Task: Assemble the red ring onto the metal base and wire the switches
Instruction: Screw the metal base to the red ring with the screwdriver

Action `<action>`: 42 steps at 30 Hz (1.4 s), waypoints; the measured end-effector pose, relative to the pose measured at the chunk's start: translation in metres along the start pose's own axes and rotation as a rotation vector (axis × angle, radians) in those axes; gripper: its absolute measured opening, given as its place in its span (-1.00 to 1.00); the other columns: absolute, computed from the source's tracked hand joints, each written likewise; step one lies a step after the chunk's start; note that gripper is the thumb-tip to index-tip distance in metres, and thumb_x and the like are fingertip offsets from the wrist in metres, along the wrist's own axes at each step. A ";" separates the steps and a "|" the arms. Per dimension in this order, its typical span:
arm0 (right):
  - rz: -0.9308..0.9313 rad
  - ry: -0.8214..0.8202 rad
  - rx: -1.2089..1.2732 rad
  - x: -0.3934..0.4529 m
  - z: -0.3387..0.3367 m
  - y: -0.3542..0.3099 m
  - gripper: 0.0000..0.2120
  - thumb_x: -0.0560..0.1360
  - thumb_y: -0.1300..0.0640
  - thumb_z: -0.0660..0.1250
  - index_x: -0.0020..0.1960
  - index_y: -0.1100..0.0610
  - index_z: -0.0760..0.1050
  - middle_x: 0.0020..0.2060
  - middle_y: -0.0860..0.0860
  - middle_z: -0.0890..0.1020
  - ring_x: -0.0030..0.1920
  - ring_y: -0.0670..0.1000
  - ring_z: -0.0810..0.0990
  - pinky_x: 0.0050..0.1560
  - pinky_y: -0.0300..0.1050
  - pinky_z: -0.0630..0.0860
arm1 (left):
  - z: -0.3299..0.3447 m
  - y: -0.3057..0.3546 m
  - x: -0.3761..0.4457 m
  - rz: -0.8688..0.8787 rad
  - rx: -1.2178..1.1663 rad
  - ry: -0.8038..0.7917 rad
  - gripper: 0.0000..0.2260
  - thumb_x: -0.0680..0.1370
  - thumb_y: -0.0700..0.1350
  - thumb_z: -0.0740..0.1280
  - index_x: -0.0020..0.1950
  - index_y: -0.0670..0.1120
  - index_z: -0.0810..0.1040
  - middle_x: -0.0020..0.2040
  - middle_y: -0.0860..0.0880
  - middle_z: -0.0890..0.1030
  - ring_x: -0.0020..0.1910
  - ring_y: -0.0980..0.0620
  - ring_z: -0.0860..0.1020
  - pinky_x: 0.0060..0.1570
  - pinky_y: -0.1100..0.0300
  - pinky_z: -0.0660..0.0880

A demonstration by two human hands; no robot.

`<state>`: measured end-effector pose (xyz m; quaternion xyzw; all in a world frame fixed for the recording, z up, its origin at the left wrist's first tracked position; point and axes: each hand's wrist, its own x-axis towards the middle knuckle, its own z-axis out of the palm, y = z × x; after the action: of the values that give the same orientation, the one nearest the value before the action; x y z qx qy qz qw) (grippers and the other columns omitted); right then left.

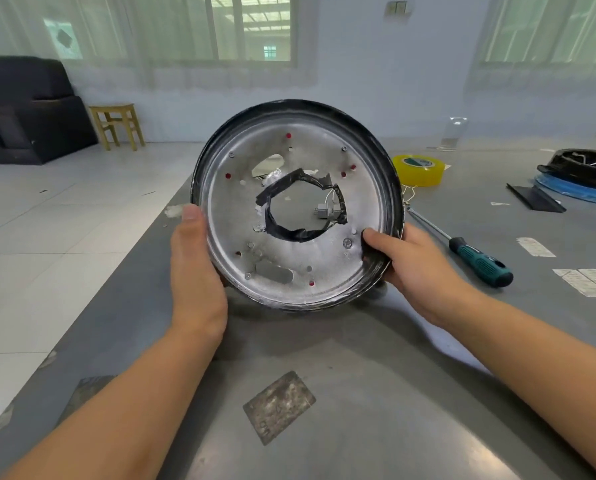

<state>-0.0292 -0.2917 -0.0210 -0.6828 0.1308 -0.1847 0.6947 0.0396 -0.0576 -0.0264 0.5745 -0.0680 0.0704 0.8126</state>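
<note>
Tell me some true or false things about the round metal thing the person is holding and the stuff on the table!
1. Both hands hold the metal base tilted up off the table. True: the left hand and the right hand grip opposite edges.
2. Black tape lines the middle hole. True.
3. The right hand holds the screwdriver. False: it lies on the table, right of that hand.
4. The tape roll is blue. False: it is yellow.
5. Small red spots show through holes in the base. True.
</note>
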 end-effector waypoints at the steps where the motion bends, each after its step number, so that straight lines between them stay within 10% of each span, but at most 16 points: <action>1: 0.010 -0.001 0.056 -0.001 0.003 0.000 -0.89 0.64 0.21 0.32 0.14 0.16 0.58 0.00 0.17 0.73 -0.10 0.08 0.71 -0.06 0.04 0.70 | 0.001 0.001 -0.001 -0.023 -0.021 -0.003 -0.16 0.37 0.55 0.19 0.44 0.01 0.54 0.31 -0.07 0.67 0.27 -0.09 0.65 0.36 -0.22 0.53; 9: -0.031 -0.036 0.383 -0.024 0.038 0.009 -0.65 0.64 0.29 0.29 0.39 0.08 0.41 0.18 0.07 0.70 0.13 0.05 0.72 -0.08 -0.07 0.67 | 0.030 -0.016 -0.031 -0.328 -0.231 -0.333 -0.46 0.61 0.04 0.43 0.56 -0.07 0.42 0.37 -0.12 0.65 0.34 -0.13 0.63 0.30 -0.20 0.59; 13: 0.005 -0.098 0.427 -0.026 0.040 0.010 -0.69 0.63 0.23 0.33 0.34 0.09 0.38 0.12 0.10 0.72 0.03 0.12 0.74 -0.09 0.01 0.67 | 0.028 -0.023 -0.028 -0.336 -0.194 -0.257 -0.70 0.64 -0.26 0.35 0.38 -0.23 0.57 0.18 -0.16 0.73 0.19 -0.15 0.71 0.11 -0.08 0.68; 25: 0.056 -0.139 0.345 -0.025 0.039 0.014 -0.71 0.65 0.28 0.26 0.36 0.20 0.48 0.12 0.11 0.73 0.10 0.09 0.73 -0.06 -0.09 0.67 | 0.029 -0.023 -0.027 -0.295 -0.178 -0.278 -0.57 0.64 -0.15 0.40 0.51 -0.08 0.45 0.27 -0.10 0.71 0.24 -0.11 0.69 0.25 -0.13 0.61; 29: 0.081 -0.240 0.261 -0.023 0.033 0.006 -0.58 0.57 0.00 0.42 0.31 0.22 0.51 0.09 0.15 0.73 0.03 0.15 0.74 -0.06 -0.10 0.68 | 0.022 -0.027 -0.019 -0.344 -0.217 -0.197 -0.75 0.67 -0.23 0.35 0.36 -0.17 0.58 0.19 -0.12 0.74 0.17 -0.11 0.72 0.10 -0.04 0.69; 35: -0.096 0.175 -0.030 0.019 -0.014 -0.005 -0.62 0.66 -0.13 0.25 0.03 0.19 0.59 -0.22 0.09 0.68 -0.33 -0.02 0.60 -0.30 -0.19 0.56 | 0.018 -0.030 -0.007 -0.376 -0.298 -0.083 -0.62 0.64 -0.27 0.39 0.46 -0.15 0.47 0.21 -0.12 0.73 0.13 -0.11 0.73 -0.07 0.04 0.70; 42: 0.005 0.362 -0.648 0.068 -0.059 0.027 -0.81 0.63 -0.04 0.31 0.15 0.03 0.56 0.06 0.03 0.68 0.08 0.08 0.63 0.11 0.03 0.56 | 0.019 -0.035 -0.003 -0.366 -0.323 -0.084 -0.55 0.64 -0.31 0.38 0.51 -0.14 0.39 0.28 -0.11 0.70 0.20 -0.11 0.71 0.00 -0.05 0.71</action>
<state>0.0082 -0.3739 -0.0450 -0.8233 0.3048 -0.2497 0.4086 0.0432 -0.0870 -0.0525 0.4422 -0.0070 -0.1136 0.8896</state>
